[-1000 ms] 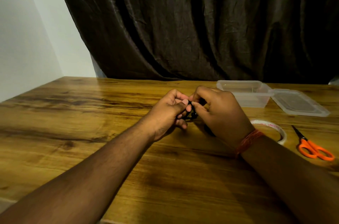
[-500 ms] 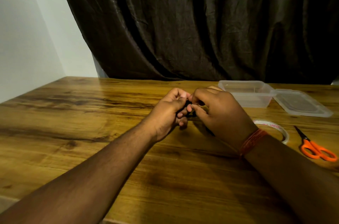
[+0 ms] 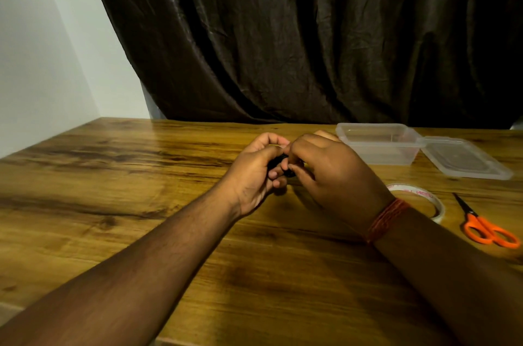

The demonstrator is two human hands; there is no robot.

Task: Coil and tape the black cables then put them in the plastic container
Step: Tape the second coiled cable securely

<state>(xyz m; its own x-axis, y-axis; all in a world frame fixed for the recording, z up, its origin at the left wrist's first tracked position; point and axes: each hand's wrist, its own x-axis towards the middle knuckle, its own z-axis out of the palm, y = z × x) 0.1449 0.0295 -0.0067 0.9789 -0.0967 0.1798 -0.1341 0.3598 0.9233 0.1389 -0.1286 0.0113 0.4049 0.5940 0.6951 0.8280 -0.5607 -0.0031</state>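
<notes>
Both my hands meet over the middle of the wooden table [image 3: 141,204]. My left hand [image 3: 254,175] and my right hand [image 3: 331,175] are closed together on a small black cable bundle [image 3: 280,165], of which only a dark sliver shows between the fingers. How it is coiled or taped is hidden. The clear plastic container [image 3: 379,143] stands open at the back right, a short way beyond my right hand. A roll of clear tape [image 3: 424,198] lies on the table just right of my right wrist.
The container's clear lid [image 3: 467,158] lies flat to the right of the container. Orange-handled scissors [image 3: 486,229] lie near the right edge. A dark curtain [image 3: 283,48] hangs behind the table and a white wall [image 3: 34,62] stands at the left.
My fingers have closed tighter over the cable bundle, so less of it shows. Both hands stay at the same spot on the table.
</notes>
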